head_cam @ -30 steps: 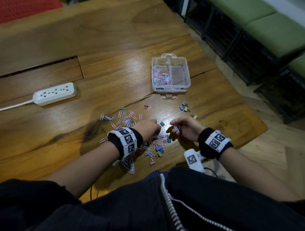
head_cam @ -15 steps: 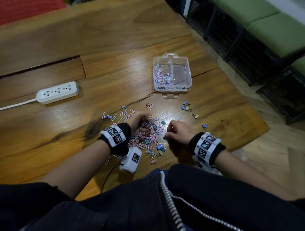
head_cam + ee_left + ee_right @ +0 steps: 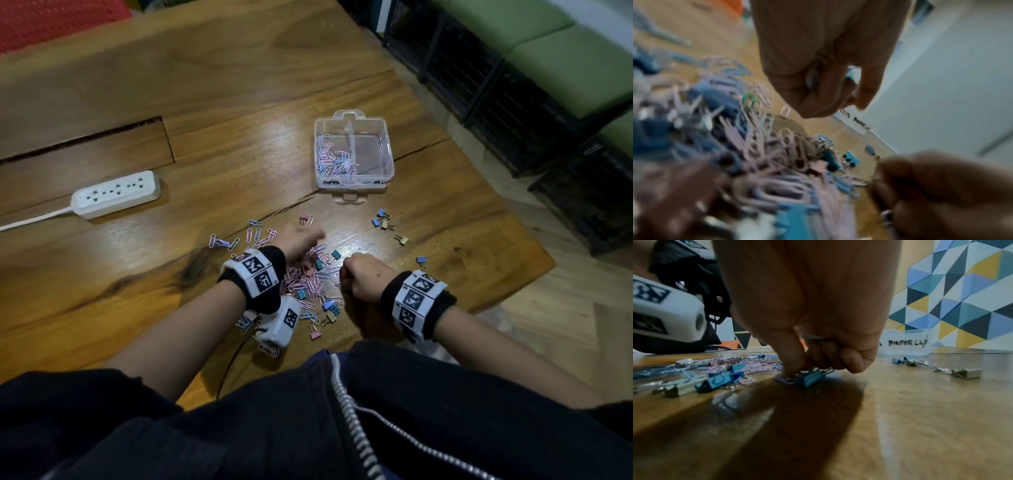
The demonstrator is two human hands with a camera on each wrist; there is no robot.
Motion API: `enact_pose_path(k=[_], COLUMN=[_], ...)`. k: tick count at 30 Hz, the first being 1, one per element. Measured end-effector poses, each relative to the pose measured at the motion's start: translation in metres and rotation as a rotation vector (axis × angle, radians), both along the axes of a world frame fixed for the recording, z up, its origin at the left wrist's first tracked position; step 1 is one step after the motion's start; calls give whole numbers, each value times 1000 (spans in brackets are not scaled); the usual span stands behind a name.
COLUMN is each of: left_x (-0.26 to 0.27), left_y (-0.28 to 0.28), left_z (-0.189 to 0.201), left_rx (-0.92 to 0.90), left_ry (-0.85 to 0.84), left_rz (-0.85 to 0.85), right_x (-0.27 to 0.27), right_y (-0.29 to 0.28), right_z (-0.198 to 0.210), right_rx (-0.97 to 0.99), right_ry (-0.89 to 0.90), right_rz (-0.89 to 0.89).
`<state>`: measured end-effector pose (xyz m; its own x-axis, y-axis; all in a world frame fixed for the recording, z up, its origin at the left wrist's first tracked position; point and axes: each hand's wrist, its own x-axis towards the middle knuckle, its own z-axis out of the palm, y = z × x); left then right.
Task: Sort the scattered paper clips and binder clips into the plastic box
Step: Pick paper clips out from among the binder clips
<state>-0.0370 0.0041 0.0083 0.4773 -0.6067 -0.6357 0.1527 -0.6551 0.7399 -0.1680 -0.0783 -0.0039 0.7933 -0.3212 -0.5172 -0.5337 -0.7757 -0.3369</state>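
Pink and blue paper clips and small binder clips lie in a pile (image 3: 313,281) on the wooden table between my hands. My left hand (image 3: 301,241) hovers over the pile's far side, blurred. Its fingers are curled round paper clips (image 3: 810,76) in the palm, and a pink one hangs below it. My right hand (image 3: 359,277) is a fist at the pile's right edge. It keeps clips in its curled fingers (image 3: 851,360) and pinches a pink paper clip (image 3: 785,379) on the table beside a blue binder clip (image 3: 812,378). The clear plastic box (image 3: 356,182) stands farther off, with paper clips (image 3: 330,157) in its left compartment.
A few binder clips (image 3: 385,222) lie apart, right of the pile and in front of the box. A white power strip (image 3: 116,193) sits at the left. The table's edge (image 3: 534,274) runs close on the right. Green cushioned benches (image 3: 565,61) stand beyond.
My left hand has turned at the wrist and moved a little farther over the pile. My right hand has dropped from holding up a pink clip to a fist on the table.
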Motion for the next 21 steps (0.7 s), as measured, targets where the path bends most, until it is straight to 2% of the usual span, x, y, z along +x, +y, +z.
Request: enact_pose_path(k=[2,3,6,11,16,19,21], left_x=[1,0,-3,-7,-4,0,0], left_y=[-1,0,1,3,-1,-4,-3], left_z=[-6,-7,-9,-12,-6,0,1], left_rx=[100,131,218,250,183,180,235], left_ry=[-343,-461,-630,-703,-630,-572,-584], left_rz=[-214,-304,-517,-603,-552,-561,-650], right_x=[2,2,1,-2,-5,-4,-5], right_y=[0,-1,-5,-20,-30,-33,-33], right_z=[-2,-4,-6,7,15,17,17], right_rx=[-38,-48,88,502,975,1049,1029], right_ry=[16,10,-69,-234,-439,-469,-420], right_rz=[34,38,-95,-449,-832,-870,-862])
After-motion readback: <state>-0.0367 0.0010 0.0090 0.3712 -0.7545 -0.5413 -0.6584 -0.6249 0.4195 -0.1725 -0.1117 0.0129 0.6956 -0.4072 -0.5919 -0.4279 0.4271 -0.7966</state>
